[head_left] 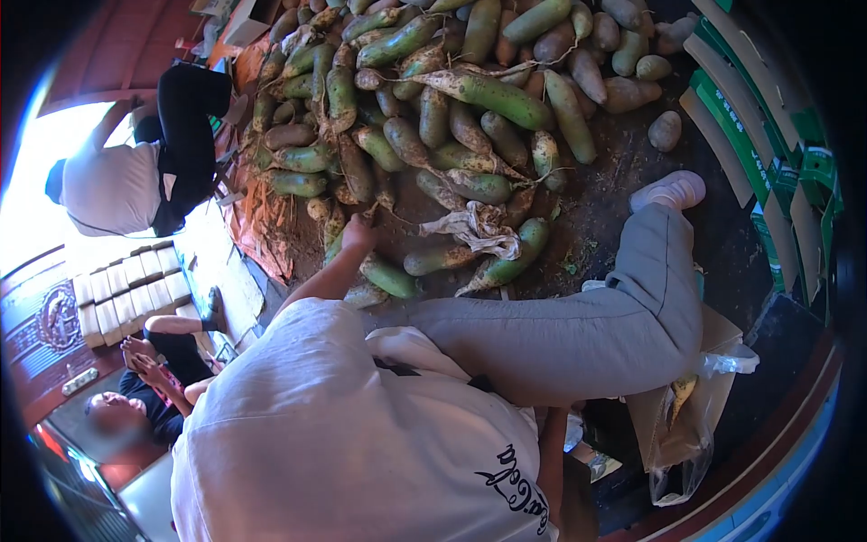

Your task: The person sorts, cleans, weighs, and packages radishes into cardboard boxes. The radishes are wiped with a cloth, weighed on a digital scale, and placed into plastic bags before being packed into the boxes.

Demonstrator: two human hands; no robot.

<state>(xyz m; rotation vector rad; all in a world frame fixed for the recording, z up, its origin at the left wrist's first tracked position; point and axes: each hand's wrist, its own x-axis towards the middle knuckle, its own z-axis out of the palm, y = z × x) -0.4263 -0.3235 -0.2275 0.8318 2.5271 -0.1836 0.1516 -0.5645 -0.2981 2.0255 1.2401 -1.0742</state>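
Observation:
My left hand (359, 233) reaches into the near left part of a pile of green radishes (406, 41). Its fingers are closed at the thin root end of a radish (384, 191). Just below the hand lies another green radish (390, 275). Crumpled, pale, dirty cloth or plastic (474, 228) rests among the radishes to the right of the hand. My right forearm shows below my bent leg, but the right hand itself is hidden.
My leg in grey trousers (560, 339) stretches right. Green cartons (741, 135) stand at the right edge; a cardboard piece with a plastic bag (691, 434) is lower right. One person (108, 185) bends at upper left; another (158, 388) sits at lower left near stacked pale boxes (131, 294).

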